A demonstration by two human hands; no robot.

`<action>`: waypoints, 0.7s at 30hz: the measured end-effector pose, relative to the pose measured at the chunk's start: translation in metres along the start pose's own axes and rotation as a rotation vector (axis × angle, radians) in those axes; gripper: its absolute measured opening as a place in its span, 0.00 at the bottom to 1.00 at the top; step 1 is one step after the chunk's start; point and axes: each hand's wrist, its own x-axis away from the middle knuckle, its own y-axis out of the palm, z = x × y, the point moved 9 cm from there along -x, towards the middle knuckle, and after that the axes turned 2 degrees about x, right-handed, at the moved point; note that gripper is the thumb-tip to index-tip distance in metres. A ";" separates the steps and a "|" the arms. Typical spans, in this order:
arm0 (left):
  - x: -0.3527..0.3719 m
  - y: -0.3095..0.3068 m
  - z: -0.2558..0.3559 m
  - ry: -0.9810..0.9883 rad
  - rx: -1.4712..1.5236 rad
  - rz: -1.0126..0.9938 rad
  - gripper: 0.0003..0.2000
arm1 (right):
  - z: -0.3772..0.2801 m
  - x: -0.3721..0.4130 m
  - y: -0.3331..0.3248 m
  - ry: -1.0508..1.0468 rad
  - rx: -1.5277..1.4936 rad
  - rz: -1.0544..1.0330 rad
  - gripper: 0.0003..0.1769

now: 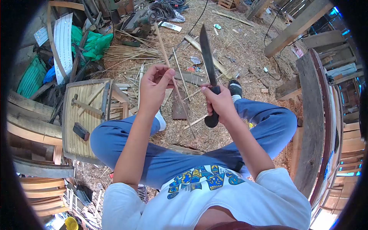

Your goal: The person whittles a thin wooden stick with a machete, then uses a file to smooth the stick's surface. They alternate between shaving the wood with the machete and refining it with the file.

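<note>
My left hand [156, 86] pinches a long thin wooden strip [164, 50] between thumb and fingers. The strip slants from the upper middle down past my hand, its lower end between my knees. My right hand [220, 103] is closed round the black handle of a large knife [207, 53], whose dark blade points up and away from me. Blade and strip are apart, the knife to the right of the strip. Below the left hand, a dark flat board [179, 104] lies on the shavings.
A slatted bench [88, 100] at the left bears a hammer [87, 107] and a dark block [81, 131]. Thin strips [132, 53] lie heaped beyond it, near green sheeting [94, 43]. A wooden post [295, 32] and a thick plank [311, 126] stand at the right.
</note>
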 end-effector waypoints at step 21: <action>0.014 0.083 -0.009 -0.027 -0.302 -0.229 0.06 | -0.141 -0.022 -0.014 -0.209 -0.073 -0.416 0.15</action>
